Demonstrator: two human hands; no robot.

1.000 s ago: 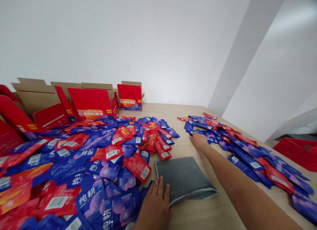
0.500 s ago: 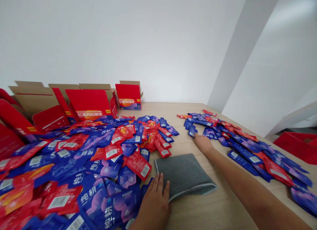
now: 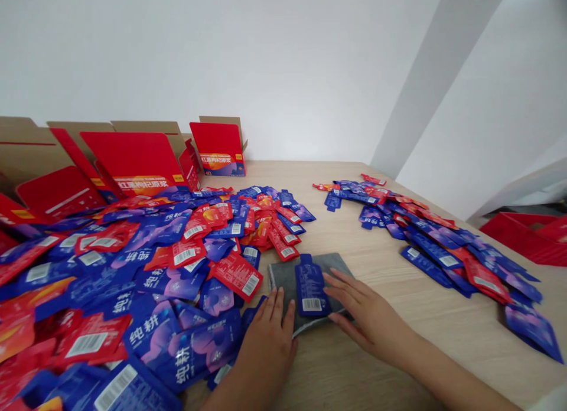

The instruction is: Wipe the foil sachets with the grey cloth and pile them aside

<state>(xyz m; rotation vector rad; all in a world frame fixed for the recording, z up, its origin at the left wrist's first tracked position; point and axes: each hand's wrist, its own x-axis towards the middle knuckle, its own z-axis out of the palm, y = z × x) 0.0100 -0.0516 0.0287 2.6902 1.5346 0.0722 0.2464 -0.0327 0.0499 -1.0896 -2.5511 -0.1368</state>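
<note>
A blue spouted pouch (image 3: 312, 288) lies barcode side up on a folded grey felt cloth (image 3: 283, 274). My right hand (image 3: 367, 313) is at the pouch's right edge, fingers stretched out; whether they touch it is hard to tell. The fingertips of my left hand (image 3: 271, 334) rest on the left edge of the cloth, fingers extended and holding nothing. Close by on the left, a heap of blue and red pouches (image 3: 177, 290) reaches almost to my left wrist.
Open red cartons (image 3: 128, 154) stand behind the heap, with a smaller-looking red carton (image 3: 219, 148) beside them. A long row of pouches (image 3: 438, 240) runs along the right side of the wooden table (image 3: 376, 263). Beyond its right edge is a red container (image 3: 527, 237).
My right hand has come back from the far row to the cloth, bringing a blue pouch that now lies on it. My left hand stays by the cloth. The view has tilted down slightly.
</note>
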